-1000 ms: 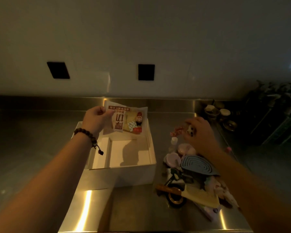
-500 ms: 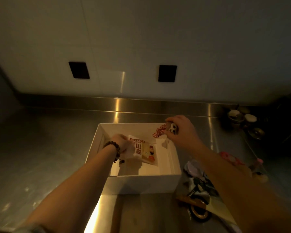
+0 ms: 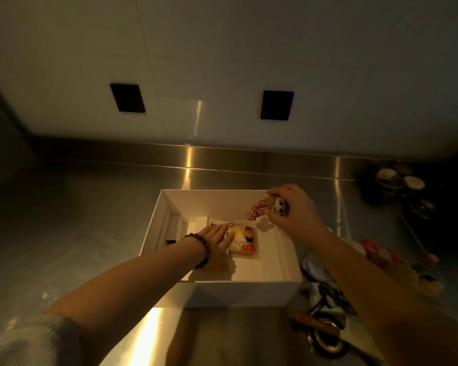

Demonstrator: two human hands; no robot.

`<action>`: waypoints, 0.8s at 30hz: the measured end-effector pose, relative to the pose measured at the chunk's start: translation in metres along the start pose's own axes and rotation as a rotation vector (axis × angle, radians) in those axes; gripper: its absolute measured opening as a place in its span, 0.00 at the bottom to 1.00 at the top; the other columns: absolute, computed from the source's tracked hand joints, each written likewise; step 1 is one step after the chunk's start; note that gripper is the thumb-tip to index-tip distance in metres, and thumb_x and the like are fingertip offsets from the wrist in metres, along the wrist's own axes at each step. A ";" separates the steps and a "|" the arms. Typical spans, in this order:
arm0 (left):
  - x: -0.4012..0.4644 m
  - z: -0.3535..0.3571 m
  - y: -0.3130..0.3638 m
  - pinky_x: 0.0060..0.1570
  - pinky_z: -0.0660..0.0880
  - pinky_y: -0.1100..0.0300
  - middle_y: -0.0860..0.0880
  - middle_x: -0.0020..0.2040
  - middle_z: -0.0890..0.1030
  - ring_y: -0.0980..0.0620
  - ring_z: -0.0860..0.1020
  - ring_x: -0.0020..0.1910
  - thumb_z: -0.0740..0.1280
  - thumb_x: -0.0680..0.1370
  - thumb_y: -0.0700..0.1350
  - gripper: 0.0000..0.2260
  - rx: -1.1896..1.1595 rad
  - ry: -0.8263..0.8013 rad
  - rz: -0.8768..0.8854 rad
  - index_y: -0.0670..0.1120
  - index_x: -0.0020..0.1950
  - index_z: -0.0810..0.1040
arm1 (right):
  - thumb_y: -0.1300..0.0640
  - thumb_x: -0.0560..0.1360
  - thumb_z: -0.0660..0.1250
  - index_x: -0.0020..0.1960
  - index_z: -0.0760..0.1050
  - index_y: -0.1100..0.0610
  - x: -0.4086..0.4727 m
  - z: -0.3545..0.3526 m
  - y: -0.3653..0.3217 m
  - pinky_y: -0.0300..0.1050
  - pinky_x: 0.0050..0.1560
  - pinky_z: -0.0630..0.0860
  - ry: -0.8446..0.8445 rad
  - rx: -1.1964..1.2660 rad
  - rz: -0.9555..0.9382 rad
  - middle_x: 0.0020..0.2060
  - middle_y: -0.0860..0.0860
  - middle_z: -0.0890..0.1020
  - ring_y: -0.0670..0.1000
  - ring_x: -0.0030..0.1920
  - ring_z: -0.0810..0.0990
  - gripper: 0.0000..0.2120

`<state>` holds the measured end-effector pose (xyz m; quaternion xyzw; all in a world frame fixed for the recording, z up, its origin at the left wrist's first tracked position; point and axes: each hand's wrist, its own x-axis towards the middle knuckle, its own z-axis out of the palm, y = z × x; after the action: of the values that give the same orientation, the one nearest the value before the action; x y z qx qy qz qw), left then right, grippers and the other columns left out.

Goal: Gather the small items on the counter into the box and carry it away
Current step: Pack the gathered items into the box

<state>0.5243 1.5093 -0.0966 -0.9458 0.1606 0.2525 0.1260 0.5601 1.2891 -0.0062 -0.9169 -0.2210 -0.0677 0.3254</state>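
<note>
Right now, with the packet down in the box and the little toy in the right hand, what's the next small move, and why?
Probably lower the right hand a little and let go of the small toy with the red checked fabric. It is already held over the far right corner of the white box, beside the snack packet that lies flat on the floor under the left hand.

One white box (image 3: pixel 238 291) on a steel counter (image 3: pixel 90 220); one snack packet (image 3: pixel 242 241) inside it. Two hands: left (image 3: pixel 217 243), right (image 3: pixel 292 210), the right holding one small toy (image 3: pixel 275 207). Two black wall plates (image 3: pixel 127 97) (image 3: pixel 276 105). One bead bracelet (image 3: pixel 202 249).
</note>
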 end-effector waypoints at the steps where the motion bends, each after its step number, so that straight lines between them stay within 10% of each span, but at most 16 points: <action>1: 0.003 0.002 0.002 0.71 0.39 0.47 0.41 0.76 0.37 0.42 0.40 0.75 0.51 0.76 0.67 0.39 0.005 -0.002 -0.007 0.46 0.75 0.35 | 0.55 0.70 0.72 0.61 0.74 0.52 0.000 0.001 0.000 0.39 0.53 0.68 0.000 0.006 0.005 0.56 0.49 0.73 0.47 0.56 0.71 0.20; 7: -0.001 -0.013 -0.001 0.73 0.45 0.44 0.43 0.77 0.41 0.42 0.43 0.75 0.52 0.74 0.69 0.41 -0.140 -0.022 0.011 0.47 0.76 0.38 | 0.55 0.69 0.74 0.61 0.71 0.49 0.002 0.014 -0.010 0.26 0.42 0.68 -0.020 0.167 0.061 0.52 0.43 0.73 0.41 0.51 0.74 0.23; 12: -0.032 -0.034 -0.026 0.64 0.68 0.52 0.45 0.72 0.62 0.44 0.69 0.66 0.67 0.75 0.47 0.32 -0.672 0.296 -0.110 0.46 0.74 0.55 | 0.51 0.68 0.73 0.56 0.70 0.43 0.012 0.044 -0.030 0.42 0.52 0.78 -0.100 0.246 0.086 0.54 0.42 0.71 0.45 0.54 0.74 0.20; 20: -0.049 -0.020 -0.035 0.69 0.60 0.55 0.49 0.77 0.47 0.47 0.57 0.74 0.66 0.75 0.43 0.36 -0.563 0.430 -0.113 0.49 0.76 0.47 | 0.49 0.71 0.71 0.67 0.66 0.48 0.009 0.091 -0.025 0.52 0.63 0.71 -0.248 -0.165 0.093 0.66 0.49 0.68 0.53 0.66 0.68 0.27; 24: -0.046 -0.013 -0.023 0.70 0.56 0.52 0.49 0.77 0.40 0.45 0.52 0.74 0.66 0.76 0.52 0.40 -0.421 0.200 0.070 0.51 0.76 0.40 | 0.49 0.71 0.70 0.69 0.62 0.43 -0.010 0.077 -0.020 0.52 0.62 0.73 -0.353 -0.157 -0.041 0.70 0.48 0.63 0.53 0.68 0.66 0.30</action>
<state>0.5006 1.5378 -0.0584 -0.9654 0.1487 0.1897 -0.0993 0.5409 1.3481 -0.0578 -0.9323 -0.2875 0.0704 0.2076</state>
